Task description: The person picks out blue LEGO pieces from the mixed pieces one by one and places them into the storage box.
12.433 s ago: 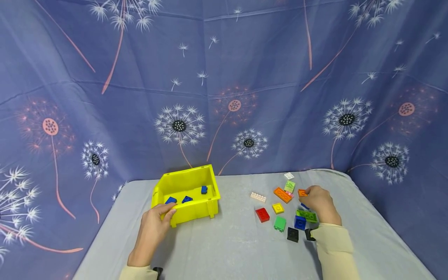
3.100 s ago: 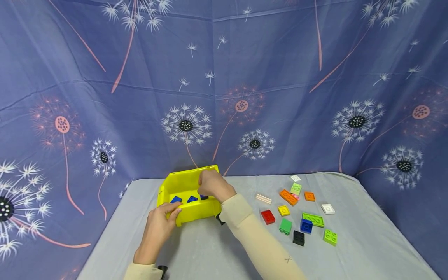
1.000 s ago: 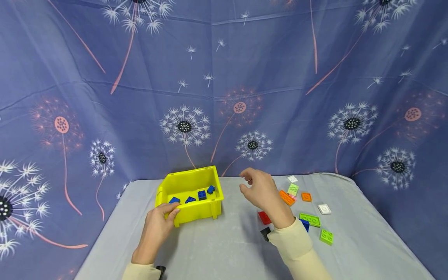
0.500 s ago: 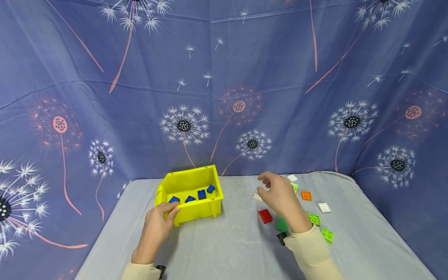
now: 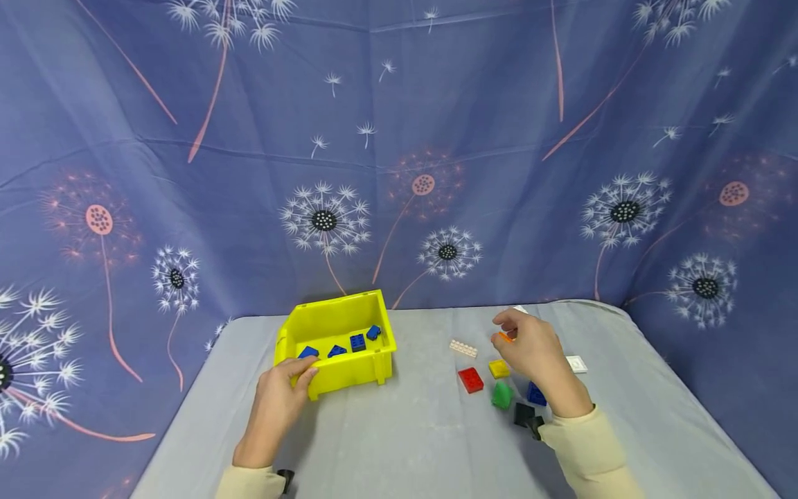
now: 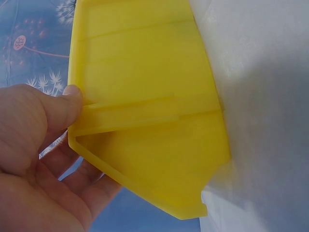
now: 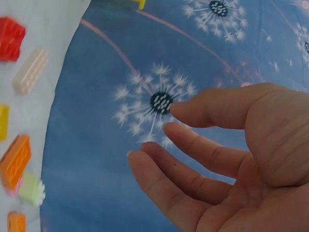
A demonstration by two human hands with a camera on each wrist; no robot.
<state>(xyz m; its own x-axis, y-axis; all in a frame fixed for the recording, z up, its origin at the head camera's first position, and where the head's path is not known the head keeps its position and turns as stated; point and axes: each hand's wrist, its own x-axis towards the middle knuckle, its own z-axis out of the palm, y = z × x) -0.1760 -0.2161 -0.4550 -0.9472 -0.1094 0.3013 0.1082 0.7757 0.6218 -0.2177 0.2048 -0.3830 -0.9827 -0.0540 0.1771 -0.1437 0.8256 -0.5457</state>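
My left hand (image 5: 274,409) grips the front rim of a yellow plastic bin (image 5: 349,374), thumb on one side of the wall and fingers on the other, as the left wrist view shows. Several blue building bricks (image 5: 357,342) lie inside the bin. My right hand (image 5: 539,357) hovers over the loose bricks at the right, its fingers loosely bent and nothing between them. Beneath and beside it are an orange brick (image 7: 16,162), a yellow brick (image 5: 499,369), a red brick (image 5: 471,380), a green brick (image 5: 501,395) and a blue brick (image 5: 536,394), partly hidden.
A pale studded brick (image 5: 463,348) lies left of the right hand, and a white brick (image 5: 576,364) to its right. A black brick (image 5: 524,414) sits near the right wrist. The grey cloth-covered table (image 5: 411,436) ends at a patterned blue curtain (image 5: 399,138).
My right hand has come out of the bin and moved right, over the loose bricks. The bin holds more blue bricks than 12.4 s ago. My left hand has stayed on the rim.
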